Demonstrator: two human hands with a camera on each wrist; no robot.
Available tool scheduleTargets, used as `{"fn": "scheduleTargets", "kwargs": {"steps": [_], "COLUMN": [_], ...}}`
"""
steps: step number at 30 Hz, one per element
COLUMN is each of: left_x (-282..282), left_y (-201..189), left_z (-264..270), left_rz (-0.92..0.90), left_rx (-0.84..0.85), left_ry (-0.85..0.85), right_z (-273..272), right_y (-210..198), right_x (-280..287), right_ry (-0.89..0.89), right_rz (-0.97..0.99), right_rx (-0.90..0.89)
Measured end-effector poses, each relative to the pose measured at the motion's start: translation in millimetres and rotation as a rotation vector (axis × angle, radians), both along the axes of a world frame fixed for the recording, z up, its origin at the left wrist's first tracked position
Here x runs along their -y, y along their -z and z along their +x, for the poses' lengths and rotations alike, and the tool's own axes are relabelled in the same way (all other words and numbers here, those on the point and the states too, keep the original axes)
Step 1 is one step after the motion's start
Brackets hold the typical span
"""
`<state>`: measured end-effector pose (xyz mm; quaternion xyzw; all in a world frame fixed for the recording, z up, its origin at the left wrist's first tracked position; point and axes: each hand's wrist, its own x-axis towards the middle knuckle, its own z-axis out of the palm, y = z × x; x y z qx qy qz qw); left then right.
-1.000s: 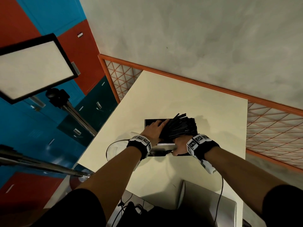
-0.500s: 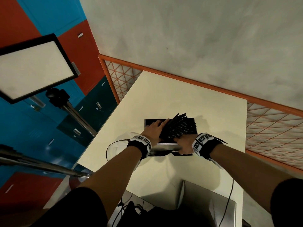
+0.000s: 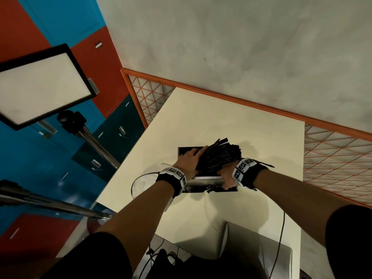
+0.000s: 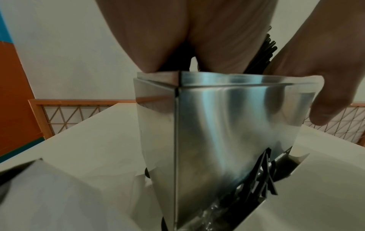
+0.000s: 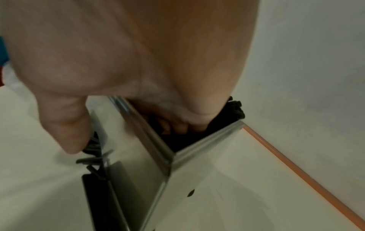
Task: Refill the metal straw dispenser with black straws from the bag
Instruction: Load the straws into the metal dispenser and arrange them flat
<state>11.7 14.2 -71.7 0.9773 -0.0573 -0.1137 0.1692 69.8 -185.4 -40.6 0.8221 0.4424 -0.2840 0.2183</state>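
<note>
The metal straw dispenser (image 3: 203, 180) stands on the cream table (image 3: 221, 117) with its top open. A thick bundle of black straws (image 3: 220, 158) lies slanted across that opening, its far ends fanning out above the rim. My left hand (image 3: 189, 161) lies flat on the bundle's left side, fingers straight. My right hand (image 3: 226, 175) is at the near right corner. In the right wrist view its fingers (image 5: 177, 127) curl down inside the box at the straws (image 5: 236, 109), and the thumb (image 5: 65, 125) hangs over the front wall. A few straws (image 4: 263, 176) poke out of the bottom slot.
A crumpled clear bag (image 3: 151, 176) and a black cable (image 3: 133, 184) lie left of the dispenser. A grey metal piece (image 3: 255, 252) sits at the table's near edge. A light panel on a stand (image 3: 44, 85) is on the left. An orange mesh railing (image 3: 332, 150) borders the table.
My right wrist has turned and shifted slightly farther over the box's near corner. The left hand and the straw bundle have hardly moved.
</note>
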Motion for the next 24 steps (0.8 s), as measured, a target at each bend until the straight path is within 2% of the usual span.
{"fn": "scheduleTargets", "kwargs": {"steps": [6,18,24], "left_x": [1.0,2.9,3.3], "left_y": [0.4,-4.0,-5.1], "left_z": [-0.5,-1.0,-0.5], "left_rz": [-0.016,0.007,0.027], "left_rx": [0.006,-0.017,-0.042], "left_ry": [-0.010,-0.009,-0.005], "right_z": [3.3,16.7,15.6], "right_y": [-1.9,-5.1,-6.7], "right_x": [0.2,-4.1,-12.9], "right_ry": [-0.139,0.021,-0.018], "right_rz": [-0.006,0.112,0.011], "right_rx": [0.028,-0.185,-0.116]}}
